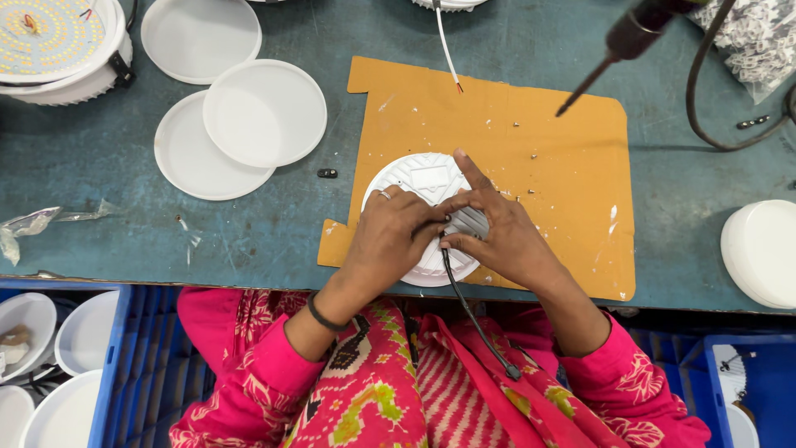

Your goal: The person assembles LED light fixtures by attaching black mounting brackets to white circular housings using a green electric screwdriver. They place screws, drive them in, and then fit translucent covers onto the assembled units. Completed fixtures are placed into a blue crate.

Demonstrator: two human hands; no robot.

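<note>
A worn blue-green bench (108, 158) carries an orange cardboard mat (547, 166), and on the mat's near left part lies a round white lamp housing (419, 178), back side up. Both hands rest on the housing: the left hand (390, 236) and right hand (497, 232) meet with fingertips pinched on a small part at its centre, where a black cable (477, 319) runs off toward the person's lap. Two white round covers (240, 133) lie overlapped well to the left.

bare cardboard mat (572, 191) right of hands, hanging screwdriver (613, 50) overhead
</note>
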